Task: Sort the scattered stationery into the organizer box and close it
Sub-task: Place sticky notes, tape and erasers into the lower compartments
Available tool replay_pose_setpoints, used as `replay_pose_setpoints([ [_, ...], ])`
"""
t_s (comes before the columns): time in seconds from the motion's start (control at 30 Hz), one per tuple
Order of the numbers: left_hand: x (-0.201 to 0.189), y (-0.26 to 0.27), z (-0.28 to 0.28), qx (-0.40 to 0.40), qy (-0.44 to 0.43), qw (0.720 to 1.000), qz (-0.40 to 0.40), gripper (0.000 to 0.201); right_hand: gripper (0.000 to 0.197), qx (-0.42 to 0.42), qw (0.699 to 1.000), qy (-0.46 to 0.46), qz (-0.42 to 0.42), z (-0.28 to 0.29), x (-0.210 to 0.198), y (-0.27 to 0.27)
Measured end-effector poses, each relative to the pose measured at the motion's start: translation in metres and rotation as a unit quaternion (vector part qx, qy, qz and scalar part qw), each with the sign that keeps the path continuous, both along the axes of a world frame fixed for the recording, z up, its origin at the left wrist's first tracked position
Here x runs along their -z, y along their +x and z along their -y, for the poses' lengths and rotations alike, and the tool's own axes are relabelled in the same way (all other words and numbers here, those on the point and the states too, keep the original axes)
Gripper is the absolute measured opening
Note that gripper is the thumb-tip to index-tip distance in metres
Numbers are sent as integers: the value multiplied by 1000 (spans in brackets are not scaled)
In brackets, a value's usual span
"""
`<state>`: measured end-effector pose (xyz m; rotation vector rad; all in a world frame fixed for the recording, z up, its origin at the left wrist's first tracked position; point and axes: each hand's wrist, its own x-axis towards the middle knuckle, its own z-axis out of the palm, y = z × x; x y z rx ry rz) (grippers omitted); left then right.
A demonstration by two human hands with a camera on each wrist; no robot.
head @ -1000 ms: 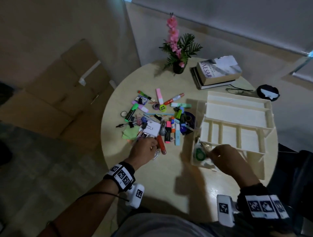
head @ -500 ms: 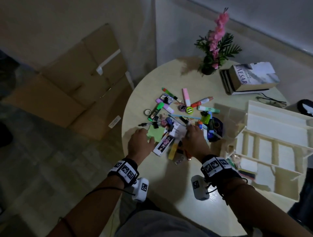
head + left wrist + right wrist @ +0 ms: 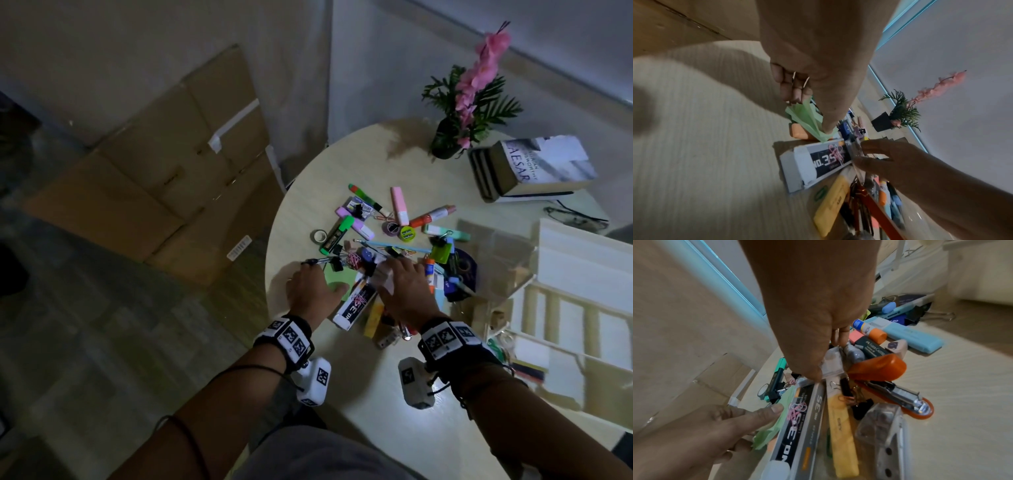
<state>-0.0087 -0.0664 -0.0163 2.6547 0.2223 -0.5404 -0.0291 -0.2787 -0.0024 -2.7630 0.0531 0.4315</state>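
Round pale counter [image 3: 342, 178], cardboard boxes [image 3: 178, 178] on floor at 10 o'clock. Staple box [image 3: 354, 305] amid stationery pile, long axis 7-to-1 o'clock. Left hand [image 3: 313, 291] pinches green sticky notes [image 3: 807, 120]; right hand [image 3: 406, 289] pinches a small clear packet [image 3: 831, 363]. Organizer box [image 3: 582, 294] open at 3 o'clock.

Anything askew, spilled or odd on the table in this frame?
Pink paper clips lie loose on top of the white-and-black staples box. The green sticky notes are crumpled under the left hand's thumb. Nothing looks broken.
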Motion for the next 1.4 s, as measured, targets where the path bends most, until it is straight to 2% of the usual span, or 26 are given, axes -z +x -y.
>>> replay_pose_setpoints([
  [0.1,2,0,3,-12,-17,1000,-17,69,60,11,1000,10,-22,0,3,6],
  [0.2,2,3,3,-37,-56,996,-63,74,67,30,998,12,-44,2,4,11],
  [0.37,-3,8,-1,-54,-107,988,-96,58,82,50,998,-14,-34,5,1,12],
  [0.47,-1,10,-7,-64,-161,979,-112,56,69,58,998,-11,-8,10,1,8],
  [0.5,-1,9,-9,-62,-183,974,-117,50,62,58,998,-1,3,13,0,6],
  [0.6,-3,7,-18,-9,-228,966,-125,14,35,33,999,39,19,24,-6,-1],
  [0.67,-7,5,-25,13,-245,963,-113,21,14,36,995,84,29,31,-15,-9],
  [0.7,-10,4,-29,15,-256,961,-103,24,10,46,993,105,37,34,-20,-14],
  [0.87,-27,9,-43,58,-310,947,-58,6,13,119,975,173,67,47,-50,-45],
  [0.93,-33,12,-41,60,-328,942,-39,13,14,146,970,180,66,54,-54,-55],
  [1.03,-42,16,-32,58,-368,928,-18,17,20,138,964,219,65,62,-63,-66],
  [1.13,-47,13,-10,50,-409,911,-16,25,23,129,940,314,46,60,-79,-73],
  [1.23,-53,4,16,49,-449,892,-30,27,20,166,892,419,21,50,-91,-75],
  [1.27,-56,0,25,60,-470,880,-43,24,19,183,882,434,25,47,-93,-74],
  [1.33,-62,-10,39,64,-513,853,-68,21,17,212,879,424,49,45,-94,-73],
  [1.4,-65,-17,47,43,-532,842,-85,21,20,253,867,422,73,46,-88,-76],
])
